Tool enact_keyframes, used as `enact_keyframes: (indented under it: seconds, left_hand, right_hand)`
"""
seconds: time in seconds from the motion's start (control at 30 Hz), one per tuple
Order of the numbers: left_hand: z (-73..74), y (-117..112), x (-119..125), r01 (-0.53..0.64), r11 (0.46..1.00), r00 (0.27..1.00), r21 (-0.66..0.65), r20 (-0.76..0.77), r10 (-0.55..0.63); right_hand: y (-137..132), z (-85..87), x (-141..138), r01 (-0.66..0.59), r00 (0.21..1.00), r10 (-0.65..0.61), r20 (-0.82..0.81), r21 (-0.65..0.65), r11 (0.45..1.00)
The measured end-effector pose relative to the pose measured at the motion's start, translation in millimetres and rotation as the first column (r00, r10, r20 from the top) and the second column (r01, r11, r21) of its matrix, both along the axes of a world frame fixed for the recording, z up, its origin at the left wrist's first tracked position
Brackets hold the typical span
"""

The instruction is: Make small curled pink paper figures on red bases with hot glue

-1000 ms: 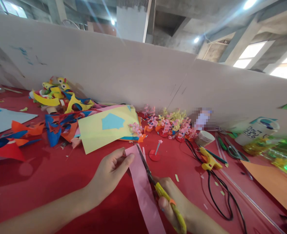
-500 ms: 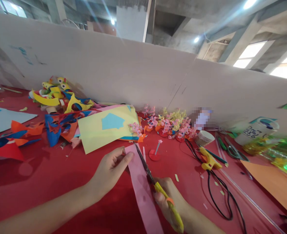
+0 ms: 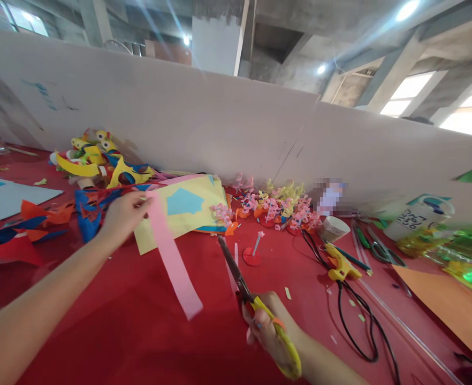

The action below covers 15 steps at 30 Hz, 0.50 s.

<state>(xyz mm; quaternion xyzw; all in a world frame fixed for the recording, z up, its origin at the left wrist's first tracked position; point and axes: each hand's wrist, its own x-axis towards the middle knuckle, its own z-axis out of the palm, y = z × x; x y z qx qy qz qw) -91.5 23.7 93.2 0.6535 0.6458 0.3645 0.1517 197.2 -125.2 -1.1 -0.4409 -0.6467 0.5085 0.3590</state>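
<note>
My left hand point(image 3: 126, 216) pinches the top end of a pink paper strip point(image 3: 174, 259), which hangs at a slant over the red table point(image 3: 139, 321). Yellow-handled scissors point(image 3: 236, 270) are in my right hand point(image 3: 274, 321), blades pointing away from me and looking closed. A narrow pink sliver point(image 3: 230, 275) shows beside the blades; I cannot tell if my right fingers hold it too. Just beyond the scissors, a small stem with a pink tip stands upright on a red disc point(image 3: 252, 256). Behind my left hand lie stacked sheets, a yellow one point(image 3: 147, 240) on top.
Curly pink and yellow paper flowers point(image 3: 272, 206) crowd the back by a white partition point(image 3: 220, 117). To the right are a yellow glue gun point(image 3: 340, 262) with a black cord, green scissors point(image 3: 380, 251) and an orange sheet point(image 3: 440, 299). Cut coloured paper lies at left.
My left hand has carried the pink strip left and away from the scissors, over the edge of the paper stack. My right hand stays nearly in place with the scissors.
</note>
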Motion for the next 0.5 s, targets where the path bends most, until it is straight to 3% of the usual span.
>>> enact_keyframes:
  seconds: [0.03,0.1,0.17,0.2,0.23,0.27,0.3,0.33,0.37,0.4,0.43,0.5]
  left_hand:
    - [3.0,3.9,-10.1,-0.094,0.994,0.996,0.064,-0.005,0.094]
    - [6.3,6.8,-19.4,-0.362,0.892,0.926,0.272,-0.002,0.377]
    - [6.0,3.5,-11.1,-0.368,0.831,0.918,0.417,0.018,0.397]
    - [4.5,-0.6,-0.5,-0.345,0.837,0.937,0.425,0.095,0.337]
    - [2.1,-6.6,13.6,-0.205,0.907,0.975,0.367,0.161,0.155]
    - [-1.3,-14.3,30.2,-0.050,0.959,0.959,0.279,0.282,-0.032]
    - [-5.5,-23.6,48.1,0.152,0.975,0.883,0.161,0.422,-0.207]
    - [-10.2,-34.0,65.7,0.357,0.933,0.750,0.049,0.580,-0.318]
    - [-15.0,-45.0,81.9,0.549,0.836,0.609,-0.028,0.698,-0.377]
    - [-19.5,-56.0,95.6,0.644,0.764,0.521,-0.050,0.759,-0.389]
    - [-23.4,-66.4,106.1,0.700,0.712,0.481,-0.054,0.773,-0.414]
    - [-29.1,-83.2,117.2,0.726,0.685,0.508,-0.059,0.718,-0.476]
  right_hand:
    - [0.4,2.3,-0.3,-0.005,1.000,0.004,-0.028,-0.020,1.000]
    - [1.4,7.8,-1.1,-0.015,0.998,0.012,-0.069,-0.047,0.999]
    - [2.3,13.0,-2.1,-0.036,0.996,0.032,-0.083,-0.049,0.998]
    - [2.7,15.1,-2.5,-0.045,0.996,0.042,-0.084,-0.045,0.998]
    - [3.0,16.8,-2.9,-0.048,0.995,0.045,-0.086,-0.039,0.998]
    - [3.3,18.3,-3.2,-0.043,0.995,0.040,-0.093,-0.036,0.998]
    - [3.6,19.5,-3.3,-0.034,0.994,0.030,-0.105,-0.036,0.999]
    - [4.1,20.5,-3.2,-0.018,0.993,0.013,-0.121,-0.041,0.999]
    - [4.7,21.4,-3.0,-0.005,0.991,-0.002,-0.133,-0.048,0.999]
    - [5.5,22.2,-2.5,0.006,0.990,-0.014,-0.140,-0.053,0.999]
    - [6.6,22.7,-1.9,0.010,0.990,-0.017,-0.140,-0.052,0.999]
    - [9.3,23.0,-0.4,0.009,0.991,-0.014,-0.132,-0.041,0.999]
